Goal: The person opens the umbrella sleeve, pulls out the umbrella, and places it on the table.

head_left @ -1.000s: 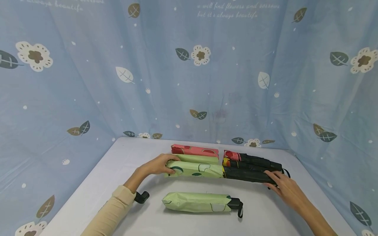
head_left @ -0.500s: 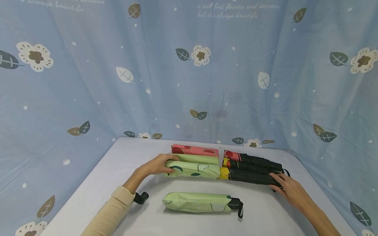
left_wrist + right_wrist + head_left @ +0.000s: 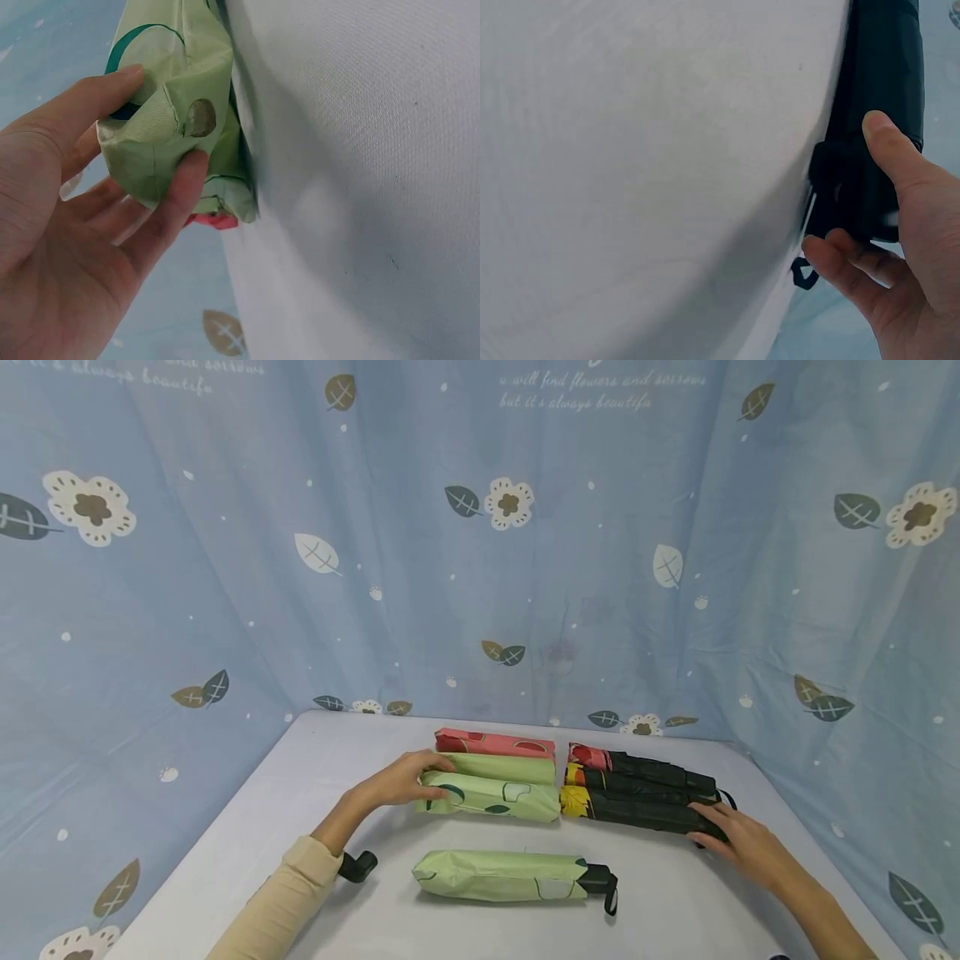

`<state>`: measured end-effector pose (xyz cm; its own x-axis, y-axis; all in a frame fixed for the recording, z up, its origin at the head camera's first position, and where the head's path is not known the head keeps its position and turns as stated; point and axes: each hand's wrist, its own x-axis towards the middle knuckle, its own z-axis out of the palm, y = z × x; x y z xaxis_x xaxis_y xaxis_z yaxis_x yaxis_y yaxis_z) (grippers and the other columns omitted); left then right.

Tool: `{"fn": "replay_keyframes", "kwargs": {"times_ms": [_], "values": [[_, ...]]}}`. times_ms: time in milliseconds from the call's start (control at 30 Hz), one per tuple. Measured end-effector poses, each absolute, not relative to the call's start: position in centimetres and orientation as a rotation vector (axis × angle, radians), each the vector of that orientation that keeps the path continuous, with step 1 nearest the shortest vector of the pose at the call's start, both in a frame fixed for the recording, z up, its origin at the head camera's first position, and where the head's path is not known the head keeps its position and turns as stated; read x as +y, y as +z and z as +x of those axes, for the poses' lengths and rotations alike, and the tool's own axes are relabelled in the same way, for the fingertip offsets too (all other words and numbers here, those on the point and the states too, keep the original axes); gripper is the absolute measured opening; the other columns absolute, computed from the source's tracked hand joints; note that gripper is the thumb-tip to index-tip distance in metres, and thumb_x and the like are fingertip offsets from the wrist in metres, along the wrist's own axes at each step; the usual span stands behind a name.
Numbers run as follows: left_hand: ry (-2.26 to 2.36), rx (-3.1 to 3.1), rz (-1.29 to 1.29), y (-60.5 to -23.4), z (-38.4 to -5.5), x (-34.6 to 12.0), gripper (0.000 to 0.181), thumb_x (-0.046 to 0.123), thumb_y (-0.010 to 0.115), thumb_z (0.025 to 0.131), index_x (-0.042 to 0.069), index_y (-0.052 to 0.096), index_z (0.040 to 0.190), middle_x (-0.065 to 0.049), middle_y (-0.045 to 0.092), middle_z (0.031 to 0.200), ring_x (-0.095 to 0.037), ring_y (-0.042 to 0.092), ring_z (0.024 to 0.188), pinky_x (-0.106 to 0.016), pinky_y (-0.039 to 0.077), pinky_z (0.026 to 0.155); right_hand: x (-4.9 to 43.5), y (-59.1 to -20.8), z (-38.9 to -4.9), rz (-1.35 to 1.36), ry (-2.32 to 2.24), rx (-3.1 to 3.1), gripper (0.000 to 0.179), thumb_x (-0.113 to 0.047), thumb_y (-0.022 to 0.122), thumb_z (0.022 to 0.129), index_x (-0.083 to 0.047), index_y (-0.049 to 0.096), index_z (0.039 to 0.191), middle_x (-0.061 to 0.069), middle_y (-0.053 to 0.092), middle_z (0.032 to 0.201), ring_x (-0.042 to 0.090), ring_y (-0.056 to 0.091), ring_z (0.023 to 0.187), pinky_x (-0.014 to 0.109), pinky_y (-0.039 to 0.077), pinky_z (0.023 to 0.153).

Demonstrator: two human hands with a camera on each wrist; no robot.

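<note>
My left hand (image 3: 405, 779) grips the closed left end of a light green umbrella cover (image 3: 502, 800) with leaf prints. In the left wrist view, thumb and fingers pinch the cover's end (image 3: 154, 161) from both sides. My right hand (image 3: 738, 841) holds the handle end of a folded black umbrella (image 3: 637, 812), its yellow-patterned tip lying right at the cover's open end. The right wrist view shows my thumb on the black umbrella (image 3: 885, 75) and fingers curled under its end, with a small strap loop (image 3: 804, 274) hanging beside them.
Behind lie another green cover (image 3: 506, 768) and a red watermelon-print one (image 3: 495, 744), with two more black umbrellas (image 3: 645, 763) to their right. A green-covered umbrella (image 3: 498, 875) lies in front. My left forearm partly hides a black handle (image 3: 358, 867). Blue curtains (image 3: 480, 568) surround the white table.
My right hand has shifted slightly right with the black umbrella. Its yellow tip, mostly hidden before, has come out of the green cover. My left hand has stayed on the cover's end.
</note>
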<state>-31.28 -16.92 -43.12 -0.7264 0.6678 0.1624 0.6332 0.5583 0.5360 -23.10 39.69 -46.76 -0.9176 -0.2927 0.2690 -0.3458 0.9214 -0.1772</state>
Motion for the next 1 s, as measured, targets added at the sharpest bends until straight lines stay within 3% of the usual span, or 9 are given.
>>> {"fn": "replay_keyframes", "kwargs": {"times_ms": [300,400,500,567,700,1000], "values": [[0.948,2.743,1.137,-43.1,-31.1,-17.5,0.044,0.026,0.07,0.092,0.007,0.061,0.131,-0.012,0.061,0.127,-0.029,0.061,0.111,-0.046,0.053,0.089,40.4,-47.3,-23.3,0.385,0.362,-2.948,0.063,-0.051,0.067,0.088,-0.002,0.062,0.127,0.032,0.06,0.125,0.053,0.058,0.108,0.063,0.048,0.079],[0.971,2.735,1.116,-43.0,-31.0,-17.7,0.046,0.027,0.07,0.092,0.007,0.059,0.132,-0.014,0.058,0.126,-0.03,0.06,0.111,-0.044,0.055,0.084,40.6,-47.1,-23.2,0.362,0.446,-2.927,0.054,-0.047,0.07,0.087,-0.006,0.065,0.122,0.019,0.067,0.109,0.03,0.066,0.087,0.044,0.053,0.069],[0.996,2.728,1.092,-42.9,-30.8,-18.0,0.048,0.028,0.07,0.092,0.008,0.058,0.134,-0.015,0.056,0.126,-0.031,0.06,0.112,-0.036,0.056,0.08,40.7,-46.9,-23.0,0.358,0.518,-2.888,0.043,-0.041,0.072,0.088,-0.011,0.066,0.119,0.005,0.066,0.1,0.005,0.051,0.064,0.027,0.042,0.053],[1.014,2.72,1.081,-42.9,-30.7,-18.1,0.048,0.029,0.07,0.092,0.008,0.058,0.134,-0.016,0.056,0.126,-0.032,0.059,0.113,-0.031,0.056,0.078,40.7,-46.9,-23.0,0.361,0.522,-2.864,0.039,-0.038,0.071,0.089,-0.013,0.066,0.118,0.002,0.065,0.1,-0.003,0.043,0.06,0.023,0.036,0.05],[1.038,2.711,1.09,-42.9,-30.5,-18.1,0.046,0.028,0.069,0.093,0.006,0.058,0.132,-0.017,0.055,0.127,-0.035,0.058,0.112,-0.026,0.055,0.075,40.2,-46.6,-22.9,0.405,0.468,-2.791,0.034,-0.033,0.072,0.089,-0.013,0.067,0.116,0.0,0.064,0.096,-0.007,0.04,0.061,0.022,0.035,0.05],[1.015,2.848,1.194,-41.6,-29.0,-17.4,0.036,0.024,0.069,0.093,0.007,0.063,0.125,-0.01,0.056,0.127,-0.033,0.06,0.104,-0.027,0.056,0.074,37.3,-44.6,-22.6,0.522,0.46,-2.675,0.031,-0.028,0.075,0.087,-0.014,0.069,0.113,-0.011,0.058,0.084,-0.007,0.036,0.058,0.02,0.034,0.049]]}}
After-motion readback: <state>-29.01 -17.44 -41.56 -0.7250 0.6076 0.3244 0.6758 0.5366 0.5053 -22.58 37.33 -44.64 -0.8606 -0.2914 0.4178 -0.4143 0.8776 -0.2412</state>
